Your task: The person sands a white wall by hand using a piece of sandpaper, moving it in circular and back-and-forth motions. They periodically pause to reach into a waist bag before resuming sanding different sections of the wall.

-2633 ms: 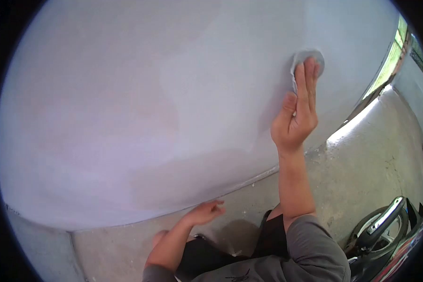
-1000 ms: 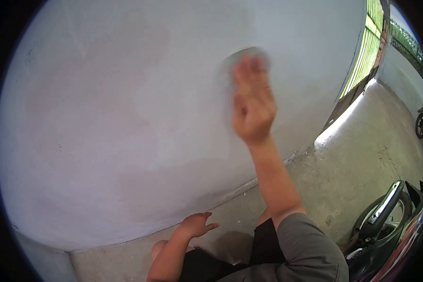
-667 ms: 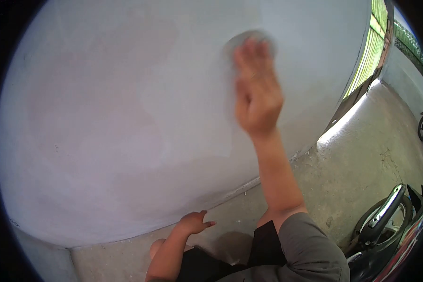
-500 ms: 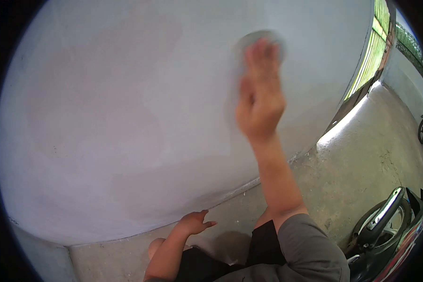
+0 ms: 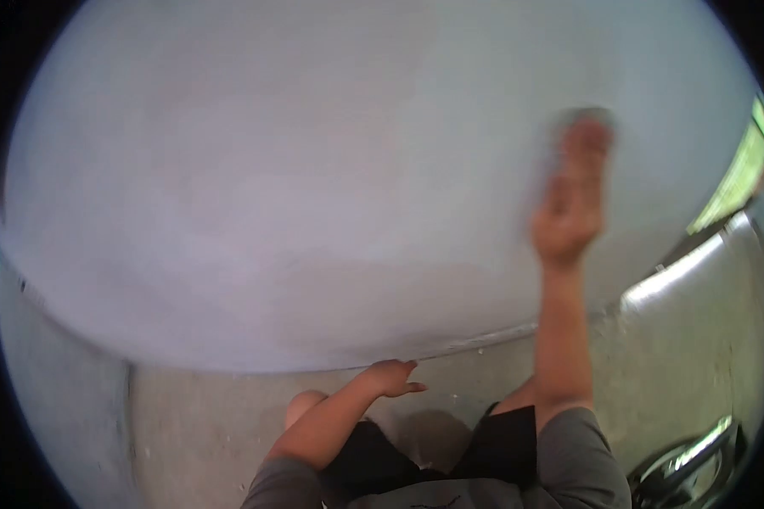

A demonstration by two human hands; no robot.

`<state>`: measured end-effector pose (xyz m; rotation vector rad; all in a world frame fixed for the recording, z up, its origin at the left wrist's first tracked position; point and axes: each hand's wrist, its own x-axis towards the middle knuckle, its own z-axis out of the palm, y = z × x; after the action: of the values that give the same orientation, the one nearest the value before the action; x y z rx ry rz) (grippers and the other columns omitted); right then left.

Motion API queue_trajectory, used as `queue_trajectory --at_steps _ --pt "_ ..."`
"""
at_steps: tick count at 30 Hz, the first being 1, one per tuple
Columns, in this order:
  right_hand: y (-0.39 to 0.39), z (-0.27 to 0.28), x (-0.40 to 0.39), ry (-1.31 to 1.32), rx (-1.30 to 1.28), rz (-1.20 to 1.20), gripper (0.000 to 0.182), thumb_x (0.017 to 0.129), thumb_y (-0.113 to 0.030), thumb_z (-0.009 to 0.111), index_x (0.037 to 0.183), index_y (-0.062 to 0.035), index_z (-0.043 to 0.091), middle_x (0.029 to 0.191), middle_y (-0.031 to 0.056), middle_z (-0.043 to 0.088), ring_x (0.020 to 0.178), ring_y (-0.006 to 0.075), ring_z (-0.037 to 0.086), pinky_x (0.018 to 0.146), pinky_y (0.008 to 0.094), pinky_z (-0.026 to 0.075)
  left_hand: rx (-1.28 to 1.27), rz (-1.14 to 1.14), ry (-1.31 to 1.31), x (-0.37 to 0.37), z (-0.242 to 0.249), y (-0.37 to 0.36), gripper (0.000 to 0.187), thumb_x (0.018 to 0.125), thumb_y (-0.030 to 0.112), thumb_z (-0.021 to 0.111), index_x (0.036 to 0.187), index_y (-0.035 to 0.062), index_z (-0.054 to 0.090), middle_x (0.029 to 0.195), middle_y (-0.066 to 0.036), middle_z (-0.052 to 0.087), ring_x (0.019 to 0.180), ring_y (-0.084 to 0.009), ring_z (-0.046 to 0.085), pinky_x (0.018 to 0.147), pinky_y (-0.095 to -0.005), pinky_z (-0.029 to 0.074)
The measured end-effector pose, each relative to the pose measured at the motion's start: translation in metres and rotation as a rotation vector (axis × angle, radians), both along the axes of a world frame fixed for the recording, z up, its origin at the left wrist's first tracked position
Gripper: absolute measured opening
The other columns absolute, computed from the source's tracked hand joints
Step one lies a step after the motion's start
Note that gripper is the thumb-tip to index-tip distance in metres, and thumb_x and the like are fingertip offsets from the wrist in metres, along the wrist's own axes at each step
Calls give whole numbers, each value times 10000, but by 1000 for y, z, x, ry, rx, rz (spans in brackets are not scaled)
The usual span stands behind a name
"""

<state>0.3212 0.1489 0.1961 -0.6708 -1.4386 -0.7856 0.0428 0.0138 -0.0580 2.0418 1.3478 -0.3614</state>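
Observation:
My right hand [image 5: 573, 195] is raised against the pale painted wall [image 5: 314, 170], its fingers pressing a flat, grey, round-edged pad [image 5: 598, 113] to the surface. Motion smears the fingers and the pad, and most of the pad is hidden beneath the hand; I cannot tell what it is made of. Low down, near the foot of the wall, my left hand [image 5: 390, 378] hangs in front of my knee with thumb and fingers apart and nothing in it.
Concrete floor [image 5: 204, 416] runs along the wall's base. A side wall [image 5: 68, 382] meets it at the left. A motorbike's wheel and exhaust [image 5: 696, 462] stand at lower right. Beyond the wall's right end is a bright slatted opening [image 5: 738, 174].
The view has swung, so the wall fills more of it and the motorbike shows less. My right hand with the grey pad appears farther right and lower; my left hand keeps its pose.

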Motion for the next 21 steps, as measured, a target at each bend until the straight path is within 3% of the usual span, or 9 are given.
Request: queue_trajectory --at_steps 5,8,15,17,21 --pt "-4 9 0 243 7 -69 367 1054 -121 458 1380 16 556 1452 180 529 1403 390 425 1160 493 343 -84 6 72 -5 8 0 868 909 683 523 1461 21 422 1217 -258 638 1155 -409 604 984 -479 478" --pt "-12 6 -24 82 24 -59 361 1051 -97 455 1378 16 557 1459 178 524 1402 394 425 1157 496 345 -46 10 51 -5 7 -5 856 909 678 529 1453 24 433 1222 -258 634 1162 -405 601 985 -483 476" --pt "-13 6 -18 236 -19 -52 370 1051 -104 437 1382 11 557 1472 182 509 1412 398 410 1160 532 323 -38 44 -19 -5 9 -1 850 911 674 531 1454 29 432 1254 -251 618 1185 -399 589 987 -486 476" --pt "-16 0 -34 58 19 -41 373 1060 -110 423 1389 13 549 1475 181 507 1412 400 409 1162 508 329 7 23 10 -4 5 -2 744 918 637 554 1310 6 519 1167 -219 657 1125 -396 621 936 -493 506" --pt "-14 5 -20 -29 38 -18 376 1068 -115 409 1397 9 544 1477 180 506 1414 399 406 1162 493 328 -59 -8 29 -1 12 -2 846 914 668 531 1458 29 431 1227 -255 630 1168 -409 594 981 -481 480"
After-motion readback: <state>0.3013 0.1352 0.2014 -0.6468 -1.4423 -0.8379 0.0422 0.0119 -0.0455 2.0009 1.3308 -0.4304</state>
